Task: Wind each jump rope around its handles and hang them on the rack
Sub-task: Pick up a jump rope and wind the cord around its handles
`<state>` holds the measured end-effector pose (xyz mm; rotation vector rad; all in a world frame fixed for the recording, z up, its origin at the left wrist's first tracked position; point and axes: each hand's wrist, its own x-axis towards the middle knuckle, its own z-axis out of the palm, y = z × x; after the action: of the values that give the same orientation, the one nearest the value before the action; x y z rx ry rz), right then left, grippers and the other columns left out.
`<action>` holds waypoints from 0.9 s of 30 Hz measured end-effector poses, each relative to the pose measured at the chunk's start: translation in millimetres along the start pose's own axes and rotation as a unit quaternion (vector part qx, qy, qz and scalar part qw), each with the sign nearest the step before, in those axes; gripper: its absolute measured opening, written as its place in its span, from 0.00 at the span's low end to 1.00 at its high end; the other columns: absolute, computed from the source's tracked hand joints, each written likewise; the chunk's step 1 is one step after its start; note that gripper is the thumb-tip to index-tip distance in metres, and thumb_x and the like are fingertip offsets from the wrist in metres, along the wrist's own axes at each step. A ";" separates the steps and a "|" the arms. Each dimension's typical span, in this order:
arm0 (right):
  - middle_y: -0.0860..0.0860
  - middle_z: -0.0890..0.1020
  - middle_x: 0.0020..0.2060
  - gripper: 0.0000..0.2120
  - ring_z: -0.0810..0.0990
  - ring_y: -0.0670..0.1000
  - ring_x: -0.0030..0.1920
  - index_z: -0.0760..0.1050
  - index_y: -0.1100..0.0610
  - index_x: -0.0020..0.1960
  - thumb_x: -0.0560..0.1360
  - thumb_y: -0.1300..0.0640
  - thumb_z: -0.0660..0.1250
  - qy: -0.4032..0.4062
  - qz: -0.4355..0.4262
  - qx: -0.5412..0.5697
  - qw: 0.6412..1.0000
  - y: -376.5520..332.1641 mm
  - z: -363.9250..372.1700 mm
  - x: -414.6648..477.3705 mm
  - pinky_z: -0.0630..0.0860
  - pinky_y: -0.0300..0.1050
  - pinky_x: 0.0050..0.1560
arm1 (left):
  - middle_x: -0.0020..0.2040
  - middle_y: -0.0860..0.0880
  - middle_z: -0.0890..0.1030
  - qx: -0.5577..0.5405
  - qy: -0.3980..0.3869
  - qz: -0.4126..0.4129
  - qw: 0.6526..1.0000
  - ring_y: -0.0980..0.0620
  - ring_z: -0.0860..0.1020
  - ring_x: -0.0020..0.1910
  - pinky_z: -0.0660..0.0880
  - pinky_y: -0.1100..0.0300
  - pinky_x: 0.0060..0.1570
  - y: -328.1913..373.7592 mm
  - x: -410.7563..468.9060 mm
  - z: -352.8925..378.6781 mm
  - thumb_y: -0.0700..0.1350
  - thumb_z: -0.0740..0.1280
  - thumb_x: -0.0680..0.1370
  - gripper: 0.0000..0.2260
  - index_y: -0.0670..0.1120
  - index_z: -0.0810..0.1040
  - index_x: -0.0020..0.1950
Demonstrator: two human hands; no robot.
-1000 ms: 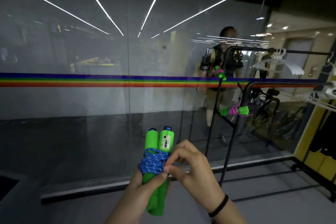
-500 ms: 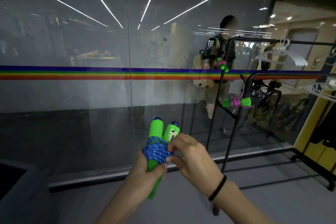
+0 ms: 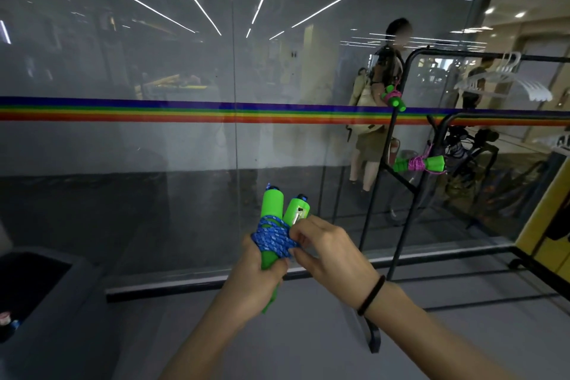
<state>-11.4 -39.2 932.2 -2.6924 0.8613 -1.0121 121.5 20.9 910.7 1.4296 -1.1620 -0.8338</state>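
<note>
Your left hand (image 3: pixel 256 274) is wrapped around two green jump rope handles (image 3: pixel 279 216), held upright in front of you, low and central. Blue rope (image 3: pixel 271 237) is coiled around their middle. Your right hand (image 3: pixel 327 251) pinches the coil's loose end with thumb and fingertips. The black rack (image 3: pixel 398 170) stands to your right, already carrying two pink-wound ropes (image 3: pixel 419 163). If the end isn't tucked tightly, the coil may unravel when you let go.
</note>
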 end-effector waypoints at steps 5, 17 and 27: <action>0.47 0.76 0.38 0.06 0.72 0.41 0.36 0.76 0.58 0.43 0.67 0.63 0.70 0.013 0.028 0.069 0.997 3.8 7.9 1.5 0.69 0.29 0.41 | 0.41 0.47 0.75 0.018 0.008 0.003 1.000 0.51 0.75 0.36 0.76 0.52 0.42 -1.7 3.2 -2.3 0.38 0.67 0.74 0.12 0.51 0.66 0.48; 0.47 0.70 0.37 0.06 0.67 0.46 0.40 0.71 0.59 0.40 0.68 0.58 0.67 -0.137 0.019 -0.012 0.990 17.8 28.6 -16.6 0.64 0.38 0.41 | 0.39 0.49 0.76 0.115 -0.080 -0.093 0.986 0.52 0.75 0.34 0.72 0.59 0.36 -28.3 -3.4 -5.8 0.44 0.68 0.73 0.17 0.47 0.64 0.57; 0.55 0.75 0.32 0.05 0.75 0.57 0.31 0.65 0.57 0.40 0.68 0.56 0.58 0.011 -0.013 -0.084 0.996 11.7 35.6 -7.6 0.64 0.44 0.34 | 0.32 0.40 0.76 -0.086 -0.049 -0.117 0.988 0.52 0.73 0.22 0.71 0.63 0.25 -14.1 -1.8 4.0 0.33 0.61 0.75 0.04 0.41 0.73 0.44</action>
<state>1.3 -47.1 897.0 -2.8421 0.9581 -1.0194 120.2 21.0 895.9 1.4101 -0.9791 -1.1518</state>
